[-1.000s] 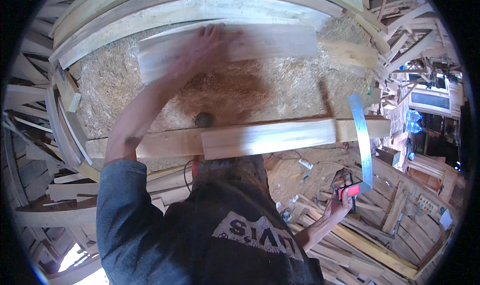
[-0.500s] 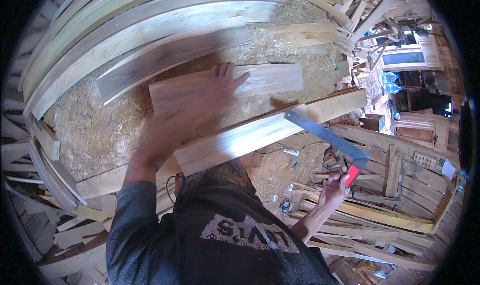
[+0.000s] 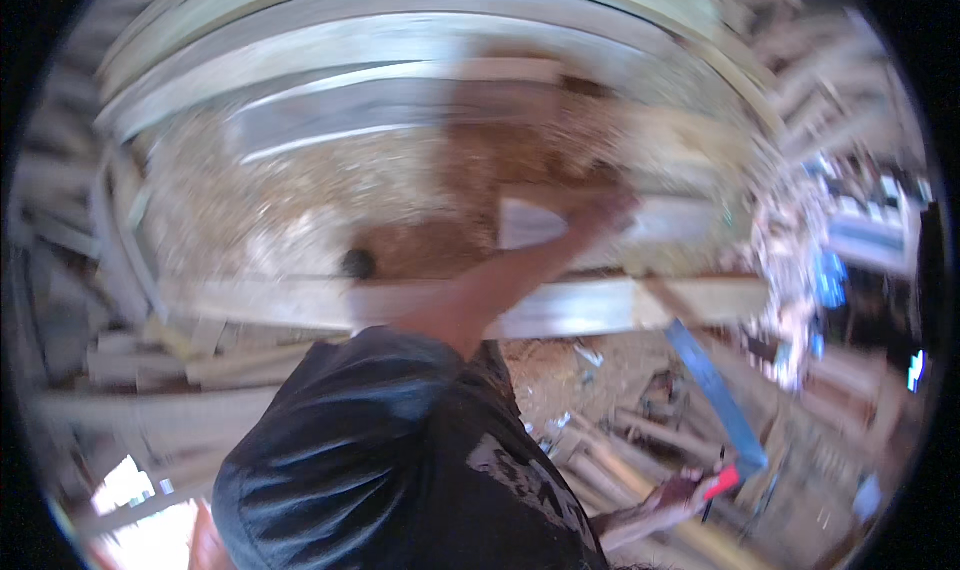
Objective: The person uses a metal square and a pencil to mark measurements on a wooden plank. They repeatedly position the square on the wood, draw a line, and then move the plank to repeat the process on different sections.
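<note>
At far right, blue bottles (image 3: 830, 278) — right grip (image 3: 684, 493) clasps metal square (image 3: 718, 387), left grip (image 3: 606, 210) too blurred to tell.

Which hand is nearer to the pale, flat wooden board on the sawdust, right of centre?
Left. The left hand is over the board; blur hides whether they touch. The right hand is much lower in the picture, rightward, holding a red-handled, L-shaped metal square.
</note>
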Motion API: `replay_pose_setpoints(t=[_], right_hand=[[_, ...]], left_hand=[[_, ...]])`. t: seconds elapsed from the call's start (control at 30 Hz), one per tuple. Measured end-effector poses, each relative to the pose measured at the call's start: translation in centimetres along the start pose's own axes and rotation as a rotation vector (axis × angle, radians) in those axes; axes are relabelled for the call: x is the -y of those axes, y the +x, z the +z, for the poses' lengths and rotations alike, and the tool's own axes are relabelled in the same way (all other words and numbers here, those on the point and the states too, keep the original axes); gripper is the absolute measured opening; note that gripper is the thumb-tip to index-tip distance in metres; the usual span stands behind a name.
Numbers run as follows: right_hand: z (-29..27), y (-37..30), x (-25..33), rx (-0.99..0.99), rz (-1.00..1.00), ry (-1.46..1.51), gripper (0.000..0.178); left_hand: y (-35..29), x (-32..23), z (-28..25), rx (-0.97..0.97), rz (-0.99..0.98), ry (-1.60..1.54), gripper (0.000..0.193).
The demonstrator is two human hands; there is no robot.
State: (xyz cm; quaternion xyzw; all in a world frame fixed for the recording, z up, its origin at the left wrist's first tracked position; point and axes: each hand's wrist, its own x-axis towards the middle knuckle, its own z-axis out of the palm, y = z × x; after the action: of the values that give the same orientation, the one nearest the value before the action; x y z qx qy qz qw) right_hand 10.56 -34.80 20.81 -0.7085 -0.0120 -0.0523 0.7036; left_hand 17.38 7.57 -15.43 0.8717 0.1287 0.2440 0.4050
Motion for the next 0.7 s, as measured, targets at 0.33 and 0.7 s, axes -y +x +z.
replay_pose_setpoints(t=[0.33, 0.7], right_hand=[[15.7, 2.8, -5.1, 0.397, -0.269, -0.264, 0.048], [37.7, -10.4, -2.0, 0.631, -0.807, -0.307, 0.05]], left_hand=[[-19.4, -7.3, -23.6, -0.03, -0.23, -0.204, 0.038], [-63.6, -2.8, -64.1, -1.39, -1.059, 0.065, 0.019]])
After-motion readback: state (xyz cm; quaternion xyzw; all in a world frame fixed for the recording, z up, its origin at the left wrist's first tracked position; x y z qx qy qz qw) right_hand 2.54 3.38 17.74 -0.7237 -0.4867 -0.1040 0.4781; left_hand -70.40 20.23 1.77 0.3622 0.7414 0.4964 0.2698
